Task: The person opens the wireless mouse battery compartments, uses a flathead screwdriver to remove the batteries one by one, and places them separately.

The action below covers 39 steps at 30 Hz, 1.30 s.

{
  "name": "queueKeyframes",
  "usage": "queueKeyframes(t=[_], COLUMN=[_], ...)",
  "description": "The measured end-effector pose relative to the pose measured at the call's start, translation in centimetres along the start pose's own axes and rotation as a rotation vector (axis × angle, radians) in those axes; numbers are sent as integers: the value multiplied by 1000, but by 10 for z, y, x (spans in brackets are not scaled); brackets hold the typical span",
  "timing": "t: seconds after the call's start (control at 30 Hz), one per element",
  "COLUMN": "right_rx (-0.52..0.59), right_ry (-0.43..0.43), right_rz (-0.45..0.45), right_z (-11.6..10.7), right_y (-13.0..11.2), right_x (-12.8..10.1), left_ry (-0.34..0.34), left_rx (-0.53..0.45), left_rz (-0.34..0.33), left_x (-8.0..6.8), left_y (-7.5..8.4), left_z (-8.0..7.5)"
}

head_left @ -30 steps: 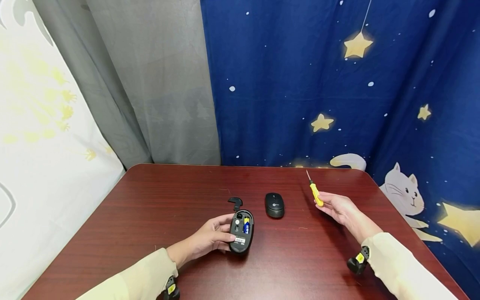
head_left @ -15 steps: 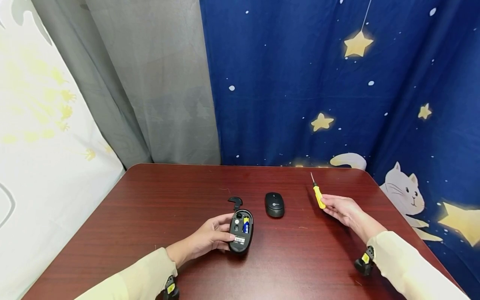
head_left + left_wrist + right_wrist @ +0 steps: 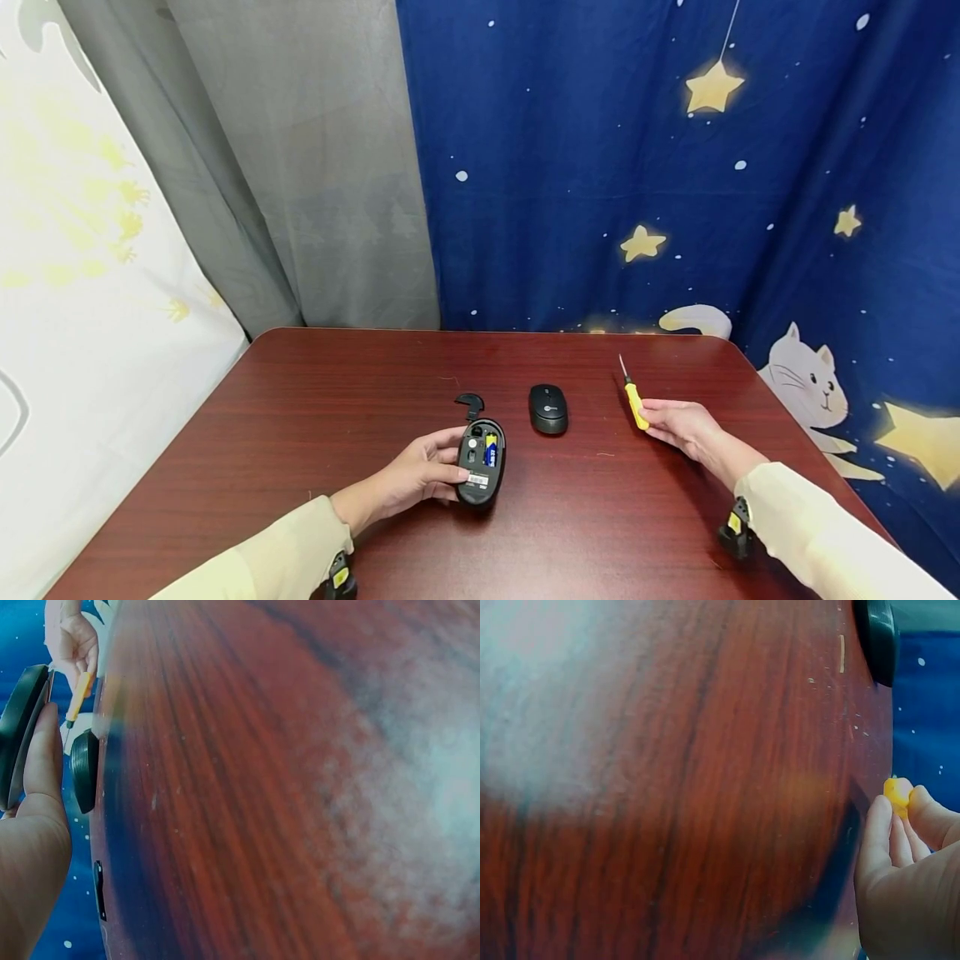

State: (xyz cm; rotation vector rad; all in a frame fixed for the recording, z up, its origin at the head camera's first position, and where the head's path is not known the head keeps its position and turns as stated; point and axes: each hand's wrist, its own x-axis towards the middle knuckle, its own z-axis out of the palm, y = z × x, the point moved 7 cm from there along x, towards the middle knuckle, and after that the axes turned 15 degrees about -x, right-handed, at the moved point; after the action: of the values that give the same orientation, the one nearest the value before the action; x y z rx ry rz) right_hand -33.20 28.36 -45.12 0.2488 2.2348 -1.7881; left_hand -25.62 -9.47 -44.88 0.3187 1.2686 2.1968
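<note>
In the head view my left hand (image 3: 412,477) grips a black computer mouse (image 3: 477,490), thumb on its underside, which faces up. A blue and yellow battery (image 3: 491,451) lies in its uncovered compartment. Over the right part of the table, my right hand (image 3: 688,427) pinches a small yellow-handled screwdriver (image 3: 636,407) between thumb and fingers. Its thin metal shaft points away from me. The right wrist view shows the handle's yellow end (image 3: 897,793) at the fingertips. From the left wrist, the held mouse (image 3: 21,735) appears edge-on.
Another black mouse (image 3: 548,409) sits right side up between the two hands. A small curved black cover (image 3: 471,404) lies just beyond the held mouse. The dark red wooden table (image 3: 337,392) ends at curtains (image 3: 525,208) at the back.
My right hand has shifted a little to the right and nearer to me with the screwdriver. The left hand and its mouse have stayed almost still.
</note>
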Motion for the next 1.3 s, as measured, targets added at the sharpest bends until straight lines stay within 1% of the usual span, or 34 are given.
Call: queueKeyframes(t=[0.2,0.37,0.47,0.7,0.93,1.13,1.3], right_rx=[-25,-22,-22,-38,-42,-86,-138], right_ry=[41,65,61,101,123,145,173], right_rz=[4,4,0,17,-5,-18,-11], right_z=[-2,-2,-2,-3,-2,-1,0], right_y=[4,6,8,11,11,9,8], right_x=[-2,-2,-2,-2,-4,-3,-5], left_ry=[-2,-5,-4,3,11,7,5], left_rx=[4,1,-4,-5,-6,-14,-15], left_rz=[-2,2,2,-4,-4,-5,-5], left_x=[0,0,0,0,0,1,1], left_y=[0,0,0,0,-1,-1,-1], left_z=[0,0,0,0,-1,0,0])
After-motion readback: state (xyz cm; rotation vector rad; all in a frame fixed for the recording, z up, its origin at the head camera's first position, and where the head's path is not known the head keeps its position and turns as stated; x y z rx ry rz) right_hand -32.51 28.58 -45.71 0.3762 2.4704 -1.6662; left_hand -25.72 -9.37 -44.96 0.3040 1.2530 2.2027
